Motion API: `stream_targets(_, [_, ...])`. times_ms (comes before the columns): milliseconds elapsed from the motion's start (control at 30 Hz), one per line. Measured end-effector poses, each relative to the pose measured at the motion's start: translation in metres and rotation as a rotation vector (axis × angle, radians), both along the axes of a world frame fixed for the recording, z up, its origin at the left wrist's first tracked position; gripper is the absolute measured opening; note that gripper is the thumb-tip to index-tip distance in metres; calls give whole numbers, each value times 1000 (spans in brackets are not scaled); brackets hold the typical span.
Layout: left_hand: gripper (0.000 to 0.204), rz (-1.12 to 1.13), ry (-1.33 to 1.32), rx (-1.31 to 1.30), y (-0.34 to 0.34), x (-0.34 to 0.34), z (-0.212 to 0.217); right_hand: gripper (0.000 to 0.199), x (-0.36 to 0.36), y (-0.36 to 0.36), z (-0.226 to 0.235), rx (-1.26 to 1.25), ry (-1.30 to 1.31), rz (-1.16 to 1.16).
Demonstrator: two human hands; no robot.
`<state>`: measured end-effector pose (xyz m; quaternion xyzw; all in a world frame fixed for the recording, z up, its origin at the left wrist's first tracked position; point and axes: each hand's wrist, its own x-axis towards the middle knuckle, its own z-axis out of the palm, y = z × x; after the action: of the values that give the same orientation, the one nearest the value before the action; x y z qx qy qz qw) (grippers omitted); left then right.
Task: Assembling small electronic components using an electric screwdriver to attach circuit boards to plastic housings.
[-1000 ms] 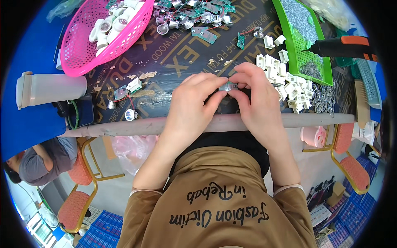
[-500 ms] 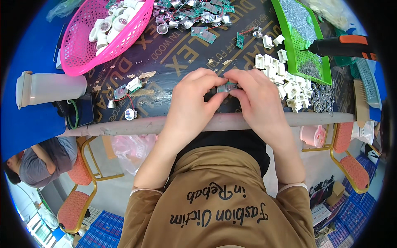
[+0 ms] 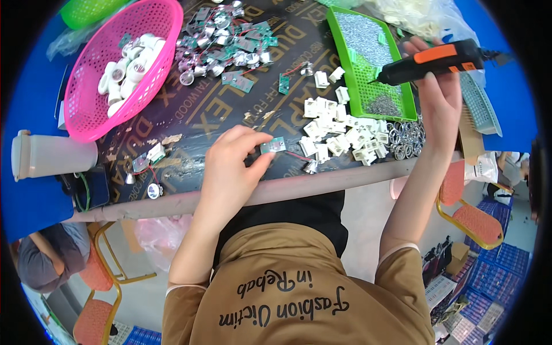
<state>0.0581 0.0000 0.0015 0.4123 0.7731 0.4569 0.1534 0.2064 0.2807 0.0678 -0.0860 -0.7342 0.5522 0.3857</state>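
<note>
Glossy printed dark board tabletop (image 3: pixel 195 121), perforated pink plastic basket (image 3: pixel 86 109), shiny metal rings (image 3: pixel 405 138), matt white plastic housings (image 3: pixel 333 132).

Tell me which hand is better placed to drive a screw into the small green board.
The right hand, probably. It grips the black and orange electric screwdriver, tip over the green tray. The left hand pinches the small green board against the table, so it is busy.

Dark worktable (image 3: pixel 190 121); orange chairs (image 3: pixel 477 221)
</note>
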Motion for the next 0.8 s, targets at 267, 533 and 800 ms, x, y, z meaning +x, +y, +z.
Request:
stream_targets(267, [21, -4, -5, 2, 4, 0, 0, 44, -20, 31, -7, 3, -3, -23])
stream_targets(533, [22, -29, 9, -24, 3, -3, -1, 33, -46, 28, -2, -142, 206, 73])
stream_targets(800, [22, -28, -2, -10, 4, -3, 1, 21, -76, 36, -15, -133, 383, -81])
